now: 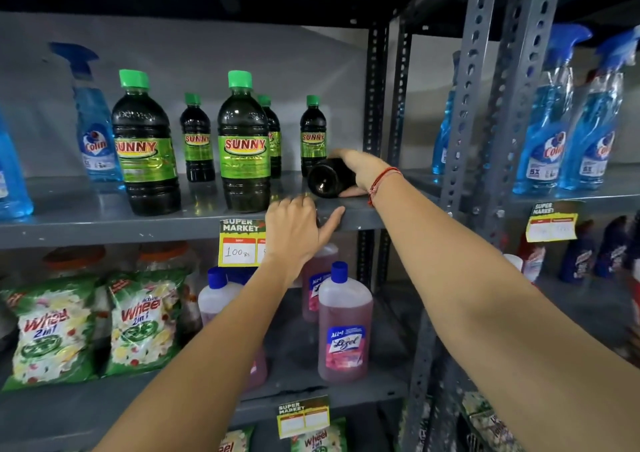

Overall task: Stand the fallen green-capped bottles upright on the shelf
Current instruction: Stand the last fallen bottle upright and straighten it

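A dark bottle [327, 177] lies on its side at the right end of the grey shelf [104, 224], its round base facing me and its cap hidden. My right hand [360, 171] is wrapped over it from the right. My left hand [298, 229] rests on the shelf's front edge just below and left of it, fingers apart, holding nothing. Two large green-capped Sunny bottles [145, 146] [244, 146] stand upright at the front. Three smaller ones [197, 139] [273, 136] [313, 132] stand behind them.
Blue Colin spray bottles [93, 129] stand at the left and on the neighbouring rack [550, 125]. Perforated metal uprights [375, 98] bound the shelf on the right. A yellow price tag [240, 243] hangs off the edge. Below are pink Lizol bottles [344, 327] and Wheel detergent bags [142, 323].
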The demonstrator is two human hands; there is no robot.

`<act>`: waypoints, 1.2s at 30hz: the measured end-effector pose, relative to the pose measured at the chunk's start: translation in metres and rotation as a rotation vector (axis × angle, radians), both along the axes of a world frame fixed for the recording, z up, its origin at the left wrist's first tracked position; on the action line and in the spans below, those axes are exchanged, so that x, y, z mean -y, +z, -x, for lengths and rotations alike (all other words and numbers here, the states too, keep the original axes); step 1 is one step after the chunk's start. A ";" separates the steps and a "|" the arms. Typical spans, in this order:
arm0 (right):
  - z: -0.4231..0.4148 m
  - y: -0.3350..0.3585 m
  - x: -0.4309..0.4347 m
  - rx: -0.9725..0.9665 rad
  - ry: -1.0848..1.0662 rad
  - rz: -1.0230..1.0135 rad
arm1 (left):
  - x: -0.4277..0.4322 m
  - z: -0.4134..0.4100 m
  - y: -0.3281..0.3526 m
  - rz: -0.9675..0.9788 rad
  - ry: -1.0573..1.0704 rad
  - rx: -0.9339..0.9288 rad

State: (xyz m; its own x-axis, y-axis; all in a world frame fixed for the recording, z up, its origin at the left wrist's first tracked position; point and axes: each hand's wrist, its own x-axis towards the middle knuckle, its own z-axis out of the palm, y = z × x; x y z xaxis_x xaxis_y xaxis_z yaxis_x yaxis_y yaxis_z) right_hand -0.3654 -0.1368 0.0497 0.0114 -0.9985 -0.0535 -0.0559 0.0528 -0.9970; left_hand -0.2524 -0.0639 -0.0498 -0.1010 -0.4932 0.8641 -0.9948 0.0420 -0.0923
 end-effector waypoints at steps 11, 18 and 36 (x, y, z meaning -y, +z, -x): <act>0.004 -0.024 -0.001 -0.508 -0.266 0.595 | 0.002 0.001 -0.001 0.030 -0.063 -0.014; 0.015 -0.032 -0.004 -0.470 -0.073 0.477 | 0.000 0.001 -0.004 0.032 -0.072 -0.017; 0.006 -0.034 -0.004 -0.464 -0.057 0.538 | 0.003 0.001 -0.005 0.028 -0.047 -0.023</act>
